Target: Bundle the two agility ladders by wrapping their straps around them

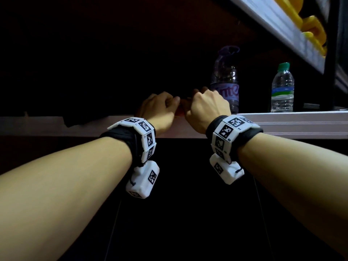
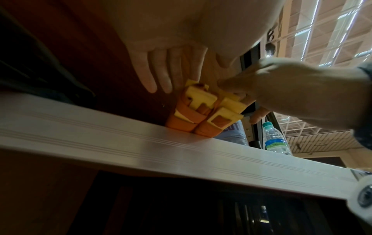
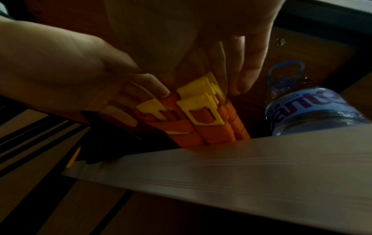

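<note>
A pale shelf (image 1: 293, 121) with a grooved front edge is carrying everything here. Two bundles of yellow ladder rungs wrapped in orange straps (image 2: 193, 111) are standing side by side, touching, right at its front edge. Just beside them a purple-labelled bottle (image 1: 226, 80) is standing upright, and a clear bottle with a green cap (image 1: 282, 89) is standing farther right.

A purple-labelled bottle (image 1: 226, 80) stands on the white shelf (image 1: 293, 122), a green-capped water bottle (image 1: 282, 89) to its right, apart. Yellow pieces (image 1: 310, 29) sit on the upper shelf (image 1: 278, 25).
</note>
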The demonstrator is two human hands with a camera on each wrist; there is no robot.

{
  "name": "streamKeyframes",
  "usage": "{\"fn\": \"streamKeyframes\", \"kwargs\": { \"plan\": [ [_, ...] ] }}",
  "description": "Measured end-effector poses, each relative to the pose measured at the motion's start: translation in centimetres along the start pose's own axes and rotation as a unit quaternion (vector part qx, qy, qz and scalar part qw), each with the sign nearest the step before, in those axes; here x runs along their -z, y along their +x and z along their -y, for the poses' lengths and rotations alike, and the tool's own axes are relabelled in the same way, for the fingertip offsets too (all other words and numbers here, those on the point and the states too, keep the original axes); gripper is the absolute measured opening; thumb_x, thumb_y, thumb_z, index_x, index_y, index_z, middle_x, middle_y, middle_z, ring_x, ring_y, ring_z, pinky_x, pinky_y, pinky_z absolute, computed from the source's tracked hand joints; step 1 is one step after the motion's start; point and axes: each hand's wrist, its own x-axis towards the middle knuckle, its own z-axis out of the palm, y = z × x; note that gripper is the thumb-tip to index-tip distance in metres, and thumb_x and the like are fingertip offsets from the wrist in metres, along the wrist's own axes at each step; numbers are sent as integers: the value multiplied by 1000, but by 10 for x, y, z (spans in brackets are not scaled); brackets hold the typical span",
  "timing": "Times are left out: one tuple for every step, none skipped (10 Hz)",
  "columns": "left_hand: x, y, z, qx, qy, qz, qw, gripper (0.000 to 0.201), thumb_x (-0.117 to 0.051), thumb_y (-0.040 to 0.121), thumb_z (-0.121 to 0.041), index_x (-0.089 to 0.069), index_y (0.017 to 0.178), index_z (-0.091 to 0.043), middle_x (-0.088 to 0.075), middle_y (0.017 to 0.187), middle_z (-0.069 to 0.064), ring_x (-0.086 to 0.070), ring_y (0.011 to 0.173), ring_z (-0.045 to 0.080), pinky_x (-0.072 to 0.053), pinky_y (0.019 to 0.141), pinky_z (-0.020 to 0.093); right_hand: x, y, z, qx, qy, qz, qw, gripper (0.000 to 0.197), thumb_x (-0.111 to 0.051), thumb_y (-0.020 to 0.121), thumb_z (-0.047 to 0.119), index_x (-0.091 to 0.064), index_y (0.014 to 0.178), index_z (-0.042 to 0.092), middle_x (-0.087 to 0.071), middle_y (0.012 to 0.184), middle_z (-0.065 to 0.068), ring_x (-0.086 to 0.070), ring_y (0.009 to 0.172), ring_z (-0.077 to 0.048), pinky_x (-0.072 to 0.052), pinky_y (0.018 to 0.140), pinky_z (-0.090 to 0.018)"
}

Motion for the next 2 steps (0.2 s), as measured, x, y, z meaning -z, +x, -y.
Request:
{"fn": "streamKeyframes", "kwargs": {
  "plan": [
    [20, -23, -6, 28, 12, 45, 999, 39, -43, 103, -52, -63, 126, -28, -60, 131, 5, -55, 123, 27, -42, 97, 33, 13, -13, 8, -10, 17, 0, 1000, 38, -52, 89, 29, -54, 118, 5, -56, 120, -17, -52, 111, -38, -36, 72, -38],
    [34, -41, -11, 24, 30, 84, 996, 41, -45, 104, -50, -64, 127, -22, -65, 123, 3, -59, 115, 24, -42, 87, 30, 22, -25, 9, -6, 27, -17, 999, 39, -48, 95, 36, -53, 118, 5, -55, 121, -16, -52, 112, -37, -35, 73, -38]
  ]
}}
